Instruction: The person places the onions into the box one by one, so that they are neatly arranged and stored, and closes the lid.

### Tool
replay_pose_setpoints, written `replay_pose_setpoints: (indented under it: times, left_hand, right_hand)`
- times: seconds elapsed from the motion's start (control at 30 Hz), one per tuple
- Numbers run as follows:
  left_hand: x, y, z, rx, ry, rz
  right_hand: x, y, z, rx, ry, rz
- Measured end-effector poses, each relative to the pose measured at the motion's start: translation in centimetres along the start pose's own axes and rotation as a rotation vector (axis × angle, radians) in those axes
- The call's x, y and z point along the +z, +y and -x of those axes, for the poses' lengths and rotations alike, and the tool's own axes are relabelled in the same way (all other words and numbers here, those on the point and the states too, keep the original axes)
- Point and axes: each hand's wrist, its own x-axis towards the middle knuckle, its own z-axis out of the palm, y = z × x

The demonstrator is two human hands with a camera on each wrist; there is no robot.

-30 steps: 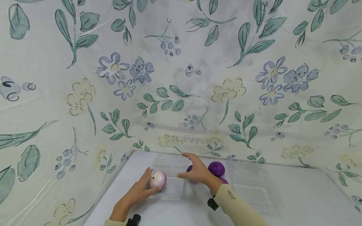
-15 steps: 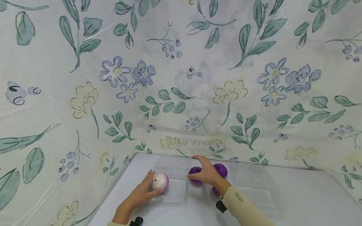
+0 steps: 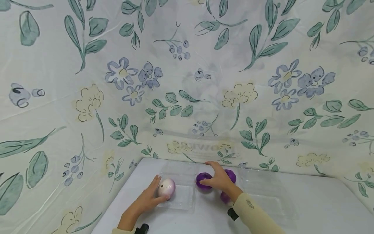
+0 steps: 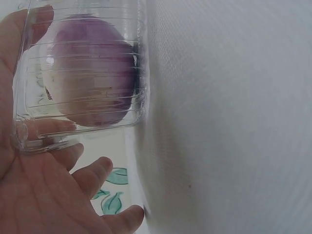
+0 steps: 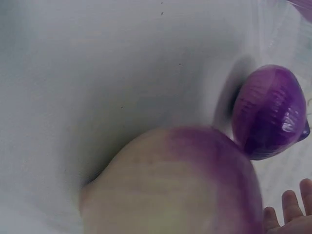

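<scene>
A white-and-purple onion (image 3: 167, 188) sits in the left compartment of a clear plastic box (image 3: 185, 205). My left hand (image 3: 146, 197) holds that box at its left side, fingers along the outer wall and the thumb at the front by the onion. In the left wrist view the onion (image 4: 92, 73) shows through the ribbed plastic. My right hand (image 3: 220, 178) reaches over a dark purple onion (image 3: 203, 182), thumb in front of it. Straight fingers (image 5: 291, 207) show in the right wrist view, apart from a purple onion (image 5: 270, 114) there.
Behind the right hand lies another purple onion (image 3: 230, 175), and below its wrist a purple-and-white one (image 3: 226, 198). A second clear box (image 3: 268, 196) lies at right on the white table (image 3: 324, 208). A flower-patterned sheet (image 3: 204, 107) hangs behind the table.
My right hand has shifted right and come round the dark purple onion, which is now in plainer view. The left hand stays at the box. The head view has turned slightly.
</scene>
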Motion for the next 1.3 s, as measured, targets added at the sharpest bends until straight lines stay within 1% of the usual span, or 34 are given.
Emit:
replay_pose_setpoints:
  times: [0.17, 0.33, 0.47, 0.77, 1.03, 1.3]
  left_hand:
    - [0.0, -0.2, -0.1, 0.012, 0.002, 0.005]
    - [0.0, -0.2, 0.1, 0.004, -0.002, 0.012]
    - [0.1, -0.2, 0.1, -0.001, -0.007, 0.015]
    - [0.1, -0.2, 0.0, -0.007, 0.002, 0.007]
    - [0.2, -0.1, 0.0, -0.019, -0.002, 0.009]
    - [0.1, -0.1, 0.1, 0.007, 0.012, 0.011]
  right_hand:
    - [0.2, 0.2, 0.1, 0.002, 0.003, -0.002]
    - [0.7, 0.6, 0.1, 0.049, -0.014, -0.003]
    - [1.1, 1.0, 0.0, 0.063, -0.025, -0.011]
    - [1.8, 1.3, -0.1, 0.053, -0.044, -0.018]
    - [2.1, 1.5, -0.1, 0.057, -0.086, -0.034]
    - [2.3, 1.1, -0.1, 0.051, -0.126, -0.015]
